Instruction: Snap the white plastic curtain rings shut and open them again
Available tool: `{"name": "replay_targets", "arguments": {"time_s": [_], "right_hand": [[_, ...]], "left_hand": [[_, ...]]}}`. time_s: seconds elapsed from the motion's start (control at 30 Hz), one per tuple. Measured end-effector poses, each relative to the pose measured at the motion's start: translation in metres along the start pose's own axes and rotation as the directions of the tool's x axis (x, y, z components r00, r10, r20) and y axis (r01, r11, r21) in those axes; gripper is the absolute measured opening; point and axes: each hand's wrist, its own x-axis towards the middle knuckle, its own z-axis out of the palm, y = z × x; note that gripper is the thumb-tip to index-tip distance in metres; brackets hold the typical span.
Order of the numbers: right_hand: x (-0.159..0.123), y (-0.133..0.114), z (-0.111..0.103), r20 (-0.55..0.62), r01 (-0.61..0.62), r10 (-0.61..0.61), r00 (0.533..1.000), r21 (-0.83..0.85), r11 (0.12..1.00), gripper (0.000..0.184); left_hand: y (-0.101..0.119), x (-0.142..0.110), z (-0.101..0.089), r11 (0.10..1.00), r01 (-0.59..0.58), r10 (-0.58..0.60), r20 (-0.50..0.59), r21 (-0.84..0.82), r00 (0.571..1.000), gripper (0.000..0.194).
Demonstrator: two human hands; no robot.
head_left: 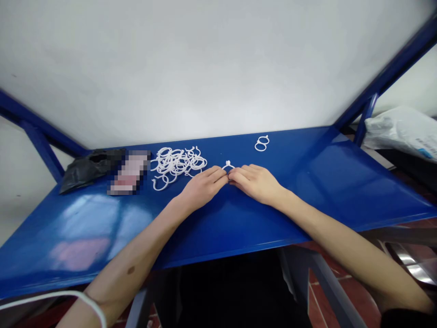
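Between my two hands, just above the blue table (218, 232), is a white plastic ring (228, 163) with a small knob at its top. My left hand (204, 184) pinches its left side, and my right hand (254, 182) pinches the right side; the fingers hide its lower part. A tangled heap of similar white rings (177, 161) lies left of my left hand. Farther back and to the right, a pair of white rings (261, 144) lies joined or touching in a figure eight; I cannot tell which.
Left of the heap lies a pixelated flat object (131, 171), beside a black plastic bag (88, 168). Blue frame bars (365, 120) rise at both table ends. A white plastic bag (403, 130) stands beyond the right end. A white cable (51, 294) crosses near my left forearm.
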Motion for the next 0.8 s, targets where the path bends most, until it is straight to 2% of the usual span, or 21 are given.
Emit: {"name": "replay_targets", "arguments": {"time_s": [0.1,0.2,0.37,0.5,0.57,0.63,0.67,0.73,0.8], "right_hand": [[0.002,-0.004,0.005,0.046,0.013,-0.007,0.999,-0.125,0.992,0.033],[0.002,-0.008,0.007,-0.008,0.012,-0.014,1.0,-0.176,0.984,0.033],[0.003,-0.015,0.007,-0.09,-0.08,0.061,0.994,-0.236,0.969,0.037],[0.002,-0.008,0.012,-0.072,-0.033,0.022,0.997,-0.17,0.985,0.032],[0.002,0.001,0.014,-0.074,-0.035,0.029,0.997,-0.09,0.995,0.026],[0.002,0.014,0.014,-0.092,-0.132,0.13,0.987,-0.021,0.991,0.028],[0.001,0.024,0.014,-0.097,-0.209,0.208,0.973,0.0,0.978,0.03],[-0.004,0.047,0.015,-0.09,-0.364,0.363,0.927,0.006,0.931,0.031],[-0.011,0.073,0.018,-0.081,-0.481,0.477,0.875,-0.04,0.876,0.033]], "left_hand": [[0.003,0.001,0.001,0.998,-0.023,0.021,0.036,0.056,0.999,0.027],[0.008,0.005,0.002,0.991,0.013,-0.016,0.02,0.13,1.0,0.031],[0.017,0.013,0.0,0.958,0.115,-0.109,-0.037,0.263,0.993,0.032],[0.014,0.013,0.0,0.961,0.118,-0.118,-0.015,0.25,0.993,0.03],[0.005,0.01,-0.002,0.955,0.162,-0.169,0.01,0.248,0.986,0.027],[-0.007,0.004,-0.008,0.917,0.278,-0.301,0.04,0.287,0.953,0.025],[-0.013,0.0,-0.012,0.873,0.356,-0.393,0.048,0.334,0.918,0.025],[-0.025,-0.007,-0.022,0.749,0.491,-0.569,0.051,0.444,0.821,0.025],[-0.033,-0.013,-0.031,0.675,0.553,-0.667,0.084,0.488,0.74,0.026]]}}
